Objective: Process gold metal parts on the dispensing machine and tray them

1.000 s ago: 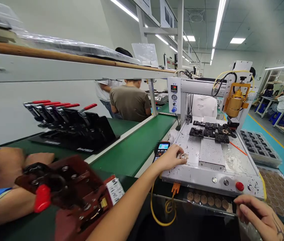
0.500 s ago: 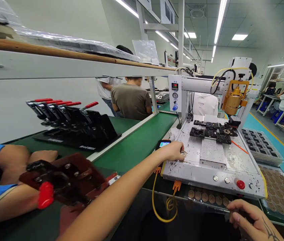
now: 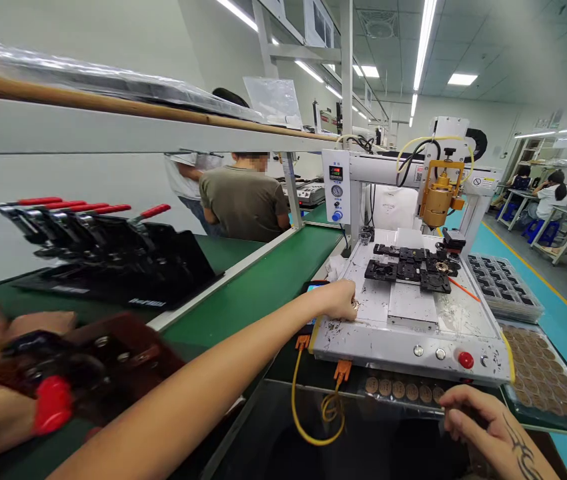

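Observation:
My left hand (image 3: 342, 300) rests at the left front corner of the white machine bed (image 3: 371, 313), its fingers closed on a small metal ring (image 3: 355, 305). My right hand (image 3: 471, 417) hovers low at the right, before the machine's front edge, its fingers curled and partly hidden; whether it holds anything is unclear. Black fixture plates (image 3: 411, 267) lie on the bed under a gold dispensing head (image 3: 437, 200). A row of round brown discs (image 3: 398, 389) lies below the machine's front panel.
At the left, another person's hands (image 3: 38, 323) hold a dark red fixture (image 3: 128, 363). Black fixtures with red-handled clamps (image 3: 113, 253) stand behind. Trays of black parts (image 3: 503, 283) and brown discs (image 3: 543, 373) lie right. A yellow cable (image 3: 294, 400) hangs in front.
The view has turned slightly right, shifting the scene leftward. My left hand stays at the bed's corner, now more closed over the ring. The other person's fixture has moved left.

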The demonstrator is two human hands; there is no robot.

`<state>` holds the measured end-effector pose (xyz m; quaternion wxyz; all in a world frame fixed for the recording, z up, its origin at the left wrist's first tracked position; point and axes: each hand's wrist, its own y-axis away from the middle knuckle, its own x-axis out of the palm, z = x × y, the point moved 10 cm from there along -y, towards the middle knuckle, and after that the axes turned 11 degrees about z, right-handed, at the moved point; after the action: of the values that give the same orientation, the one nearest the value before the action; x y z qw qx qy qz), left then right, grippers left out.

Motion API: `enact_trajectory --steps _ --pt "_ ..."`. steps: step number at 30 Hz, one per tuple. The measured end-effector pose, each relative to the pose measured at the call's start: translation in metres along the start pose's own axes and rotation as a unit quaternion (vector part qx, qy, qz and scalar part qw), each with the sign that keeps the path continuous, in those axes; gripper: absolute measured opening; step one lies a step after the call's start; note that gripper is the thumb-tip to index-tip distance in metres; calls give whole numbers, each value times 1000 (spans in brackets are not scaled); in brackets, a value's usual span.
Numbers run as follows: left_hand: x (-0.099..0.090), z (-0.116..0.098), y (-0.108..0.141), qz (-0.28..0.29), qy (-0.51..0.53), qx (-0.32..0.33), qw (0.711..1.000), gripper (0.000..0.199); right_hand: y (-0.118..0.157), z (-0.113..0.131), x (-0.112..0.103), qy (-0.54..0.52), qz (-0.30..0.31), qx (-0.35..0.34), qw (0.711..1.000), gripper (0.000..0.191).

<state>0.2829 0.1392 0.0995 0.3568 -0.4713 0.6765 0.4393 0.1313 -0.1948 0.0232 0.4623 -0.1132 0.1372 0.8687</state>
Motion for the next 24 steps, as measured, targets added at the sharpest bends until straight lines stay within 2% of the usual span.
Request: enact_trajectory --steps 10,15,20,24 --pt "-1 8 12 -59 31 16 998 28 -32 24 22 17 65 -32 997 50" --pt "4 11 22 -105 41 37 993 21 -58 36 36 -39 72 -52 995 51" --pt "13 16 40 -180 64 57 980 23 -90 70 51 -52 40 -96 993 60" --pt "20 17 54 -236 94 88 963 22 -122 103 71 -27 34 -132 990 58"
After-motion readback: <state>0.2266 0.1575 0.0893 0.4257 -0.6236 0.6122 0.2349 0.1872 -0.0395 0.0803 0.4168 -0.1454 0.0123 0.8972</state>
